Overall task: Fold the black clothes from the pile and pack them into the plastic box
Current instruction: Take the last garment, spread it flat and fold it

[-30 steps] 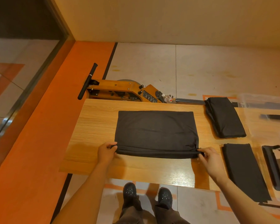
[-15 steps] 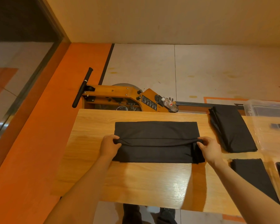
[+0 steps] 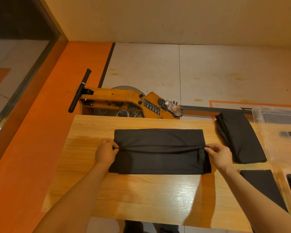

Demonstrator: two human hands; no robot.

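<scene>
At mid-tabletop [image 3: 141, 195] the black garment [image 3: 160, 163] lay with its long axis left to right, its raised fold edge pinched at the left end by the left hand [image 3: 106, 153] and at the right end by the right hand [image 3: 219, 156]. Both hands sat equally near, with the unfolded strip lying directly beyond their fingers; the plastic box [image 3: 259, 115] stood far right, and a label on the machine [image 3: 124, 101] behind was too small to read.

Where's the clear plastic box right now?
In the head view, the plastic box stands at the table's far right edge, just right of the folded black cloth lying beyond the right hand.
</scene>
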